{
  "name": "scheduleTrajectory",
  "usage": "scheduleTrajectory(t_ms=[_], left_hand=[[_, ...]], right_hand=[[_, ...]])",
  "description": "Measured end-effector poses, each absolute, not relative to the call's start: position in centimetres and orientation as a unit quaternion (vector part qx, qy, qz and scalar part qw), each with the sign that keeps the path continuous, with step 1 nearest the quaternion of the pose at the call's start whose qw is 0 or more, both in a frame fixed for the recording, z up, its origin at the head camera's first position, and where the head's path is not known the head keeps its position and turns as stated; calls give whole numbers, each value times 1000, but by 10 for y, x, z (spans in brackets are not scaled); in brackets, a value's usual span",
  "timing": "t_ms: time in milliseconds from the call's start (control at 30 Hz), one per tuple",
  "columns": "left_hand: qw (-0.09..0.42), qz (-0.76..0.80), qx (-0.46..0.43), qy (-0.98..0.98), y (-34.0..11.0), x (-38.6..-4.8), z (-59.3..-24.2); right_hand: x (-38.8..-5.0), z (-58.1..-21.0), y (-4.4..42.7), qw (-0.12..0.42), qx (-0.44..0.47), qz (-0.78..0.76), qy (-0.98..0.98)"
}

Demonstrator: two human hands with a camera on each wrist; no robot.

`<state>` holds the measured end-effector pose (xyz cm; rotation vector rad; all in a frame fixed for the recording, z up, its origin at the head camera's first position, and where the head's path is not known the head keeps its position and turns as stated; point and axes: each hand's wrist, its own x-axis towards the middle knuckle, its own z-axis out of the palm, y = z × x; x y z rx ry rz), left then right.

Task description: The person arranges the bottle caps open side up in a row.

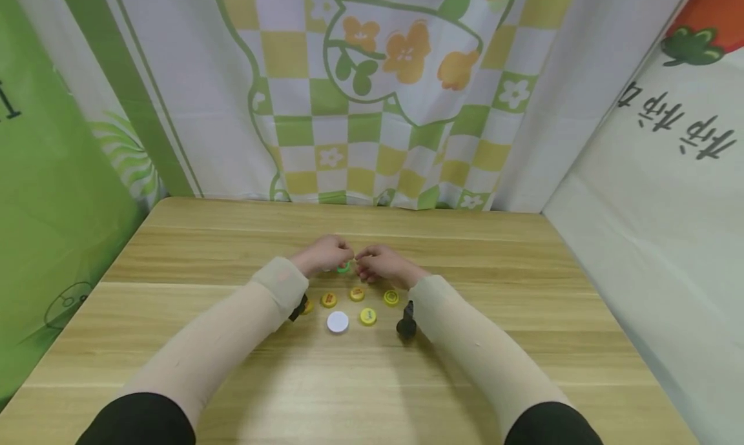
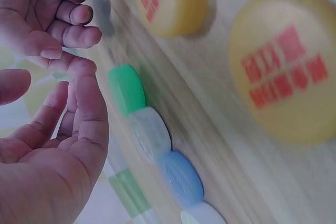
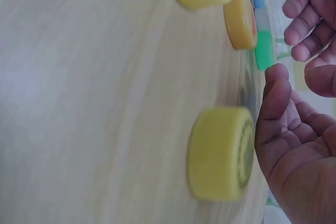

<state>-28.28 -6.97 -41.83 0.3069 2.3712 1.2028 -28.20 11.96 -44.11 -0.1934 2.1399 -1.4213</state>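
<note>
The work in hand appeared to be lining up bottle caps, with the far row probably being extended or checked at its right end. The left hand (image 1: 327,254) and right hand (image 1: 385,264) met over the far middle of the table (image 1: 500,258), fingertips seemingly touching just beyond the row. The fingers of both were loosely bent and partly spread, and no cap showed in either grasp. The green cap (image 2: 127,88) formed the right end of the row, with a whitish cap (image 2: 150,134), a blue cap (image 2: 181,179) and a pale cap (image 2: 202,215) following leftward, edge to edge. Nearer lay the loose ones: three orange-yellow caps, the left one (image 1: 307,306), the middle one (image 1: 329,300) and the right one (image 1: 357,294); a yellow cap (image 1: 391,297) farther right; and, nearest, a white cap (image 1: 338,322) beside a lettered yellow cap (image 1: 368,316). If the row was to grow, the next move likely called for one hand to come back toward the near side and pinch a loose cap by its rim. The left hand and sleeve hid most of the row from above, the left wrist camera (image 1: 298,308) overlapped the left orange-yellow cap, and the pale cap was cut off, so any caps beyond it could not be counted.
</note>
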Motion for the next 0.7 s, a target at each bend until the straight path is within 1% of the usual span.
scheduleTrajectory(t_ms=[233, 467, 700], left_hand=[[241, 458, 119, 847, -62, -280, -416], [245, 438, 140, 853, -50, -275, -418], [272, 454, 139, 837, -33, -267, -423]], right_hand=[[-278, -440, 137, 281, -73, -525, 800], [-273, -439, 154, 287, -81, -510, 807], [-267, -439, 172, 284, -93, -498, 814]])
